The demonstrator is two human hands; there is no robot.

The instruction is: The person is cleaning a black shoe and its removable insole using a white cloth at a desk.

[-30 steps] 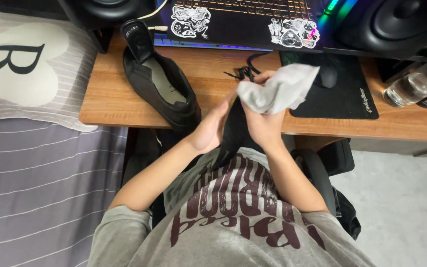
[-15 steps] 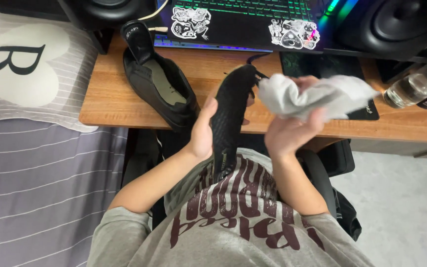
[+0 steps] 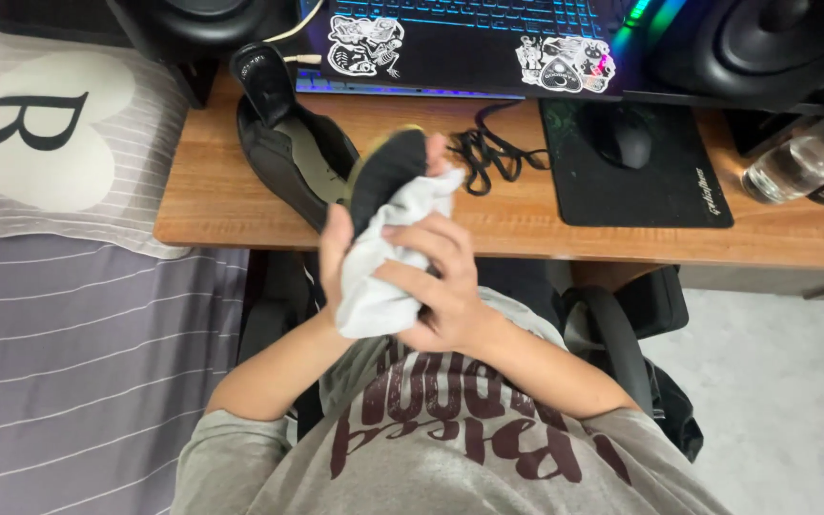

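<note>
Black shoe [image 3: 385,176] held upright above surface [image 3: 526,224] edge. Left hand [image 3: 334,250] grip wrapped round shoe from behind. Right hand [image 3: 441,286] grip pressing white cloth [image 3: 374,286] flat onto shoe. Risk: cloth layer makes hold slick, shoe could slip toward lap. Loose laces [image 3: 488,153] beyond grip, could snag.

Grey short-sleeved T-shirt [image 3: 450,448], dark maroon block lettering across chest. Forearms bare. Left hand [image 3: 334,250], right hand [image 3: 441,286]: no rings, no gloves.
</note>
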